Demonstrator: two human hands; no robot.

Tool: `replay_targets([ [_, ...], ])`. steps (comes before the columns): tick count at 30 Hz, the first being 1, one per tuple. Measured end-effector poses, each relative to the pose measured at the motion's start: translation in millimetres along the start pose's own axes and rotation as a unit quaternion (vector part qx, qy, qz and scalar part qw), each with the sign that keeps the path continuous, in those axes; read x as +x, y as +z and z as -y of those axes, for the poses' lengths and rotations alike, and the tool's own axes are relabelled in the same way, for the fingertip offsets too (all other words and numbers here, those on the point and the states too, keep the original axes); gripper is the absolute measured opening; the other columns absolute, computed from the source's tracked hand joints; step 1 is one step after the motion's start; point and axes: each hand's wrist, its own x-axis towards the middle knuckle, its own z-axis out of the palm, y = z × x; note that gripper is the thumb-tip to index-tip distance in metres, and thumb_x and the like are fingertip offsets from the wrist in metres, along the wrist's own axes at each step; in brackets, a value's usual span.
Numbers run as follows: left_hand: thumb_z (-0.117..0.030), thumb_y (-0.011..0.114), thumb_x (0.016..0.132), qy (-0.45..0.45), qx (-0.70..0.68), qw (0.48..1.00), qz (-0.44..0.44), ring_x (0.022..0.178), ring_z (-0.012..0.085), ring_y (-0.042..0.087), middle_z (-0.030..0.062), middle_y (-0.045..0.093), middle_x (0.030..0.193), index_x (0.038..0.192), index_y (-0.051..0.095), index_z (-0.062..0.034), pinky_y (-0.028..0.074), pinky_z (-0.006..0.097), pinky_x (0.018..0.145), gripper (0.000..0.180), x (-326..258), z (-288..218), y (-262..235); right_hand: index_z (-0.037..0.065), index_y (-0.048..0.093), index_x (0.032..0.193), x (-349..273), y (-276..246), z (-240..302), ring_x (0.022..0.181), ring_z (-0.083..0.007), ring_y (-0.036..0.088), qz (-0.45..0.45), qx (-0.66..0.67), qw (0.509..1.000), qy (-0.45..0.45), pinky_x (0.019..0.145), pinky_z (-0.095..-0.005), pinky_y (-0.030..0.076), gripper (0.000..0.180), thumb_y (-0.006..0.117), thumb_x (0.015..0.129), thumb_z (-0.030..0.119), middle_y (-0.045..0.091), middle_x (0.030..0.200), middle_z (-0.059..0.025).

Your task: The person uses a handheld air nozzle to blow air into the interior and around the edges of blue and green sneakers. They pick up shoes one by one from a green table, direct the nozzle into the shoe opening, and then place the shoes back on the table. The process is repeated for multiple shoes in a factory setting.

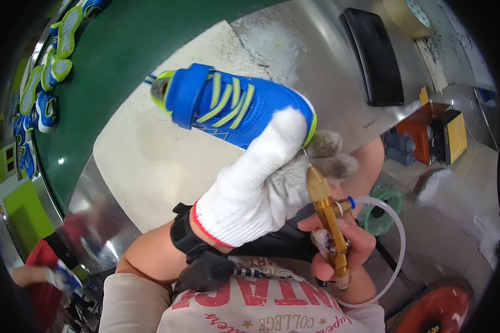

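Observation:
My left hand (255, 183), in a white knit glove with a red hem and grimy fingertips, grips a blue sneaker (222, 105) by its toe. The shoe has lime-yellow laces, a blue strap and a lime edge along its sole; its heel points to the left. In my bare right hand (360, 238) is a brass nozzle gun (332, 222) with a tan front piece and a thin needle. The needle tip reaches the sole edge at the toe; whether it touches I cannot tell. A clear hose (399, 244) curves away from the gun's blue fitting.
A pale board (144, 161) lies under the shoe on a metal table beside a green belt (116, 61). Several blue sneakers (47, 111) line the far left. A black phone (374, 58) and a tape roll (408, 16) lie right. Another person's arm (28, 275) shows lower left.

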Motion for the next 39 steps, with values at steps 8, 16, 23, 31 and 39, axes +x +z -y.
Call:
replay_targets([
  [8, -0.024, 0.060, 0.093, 0.234, 0.069, 0.961, -0.133, 0.104, 0.0339, 0.060, 0.0150, 0.059, 0.112, 0.123, 0.050, 0.0017, 0.052, 0.051, 0.089, 0.041, -58, -88, -24, 0.001, 0.030, 0.126, 71, 8, -10, 0.083, -0.0205, 0.061, -0.099, 0.090, 0.981, 0.141, 0.075, -0.0361, 0.052, 0.061, 0.052, 0.094, 0.048, 0.059, 0.102, -0.0205],
  [16, -0.038, 0.051, 0.098, 0.359, 0.337, 0.855, -0.162, 0.077, 0.0270, 0.065, 0.0135, 0.063, 0.092, 0.126, 0.049, -0.0026, 0.055, 0.039, 0.066, 0.045, 57, -271, -27, 0.001, 0.029, 0.125, 103, 16, -36, 0.082, -0.0197, 0.060, -0.125, 0.198, 0.948, 0.214, 0.065, -0.0283, 0.053, 0.058, 0.050, 0.096, 0.046, 0.057, 0.101, -0.0179],
  [23, -0.039, 0.067, 0.084, 0.387, 0.822, 0.086, -0.409, 0.109, 0.0322, 0.060, 0.0140, 0.063, 0.117, 0.132, 0.051, -0.0121, 0.049, 0.047, 0.089, 0.057, 99, -416, 6, 0.001, 0.028, 0.123, 100, 8, -40, 0.074, -0.0199, 0.061, -0.122, 0.219, 0.932, 0.260, 0.060, -0.0302, 0.052, 0.067, 0.056, 0.091, 0.052, 0.059, 0.093, -0.0191],
  [31, -0.033, 0.077, 0.073, 0.241, 0.862, -0.115, -0.431, 0.105, 0.0273, 0.057, 0.0049, 0.059, 0.109, 0.116, 0.058, -0.0196, 0.049, 0.041, 0.085, 0.049, 59, -449, -2, 0.005, 0.027, 0.124, 103, 8, -39, 0.071, -0.0193, 0.060, -0.134, 0.239, 0.925, 0.262, 0.060, -0.0296, 0.052, 0.063, 0.057, 0.091, 0.050, 0.058, 0.096, -0.0194],
  [39, -0.022, 0.077, 0.079, 0.519, 0.707, 0.379, -0.298, 0.078, 0.0148, 0.062, 0.0059, 0.067, 0.091, 0.110, 0.065, -0.0027, 0.051, 0.029, 0.074, 0.039, -95, -291, -6, -0.001, 0.028, 0.137, 107, 17, -29, 0.080, -0.0128, 0.053, -0.072, 0.136, 0.963, 0.223, 0.067, -0.0230, 0.047, 0.054, 0.054, 0.094, 0.016, 0.055, 0.113, -0.0148],
])
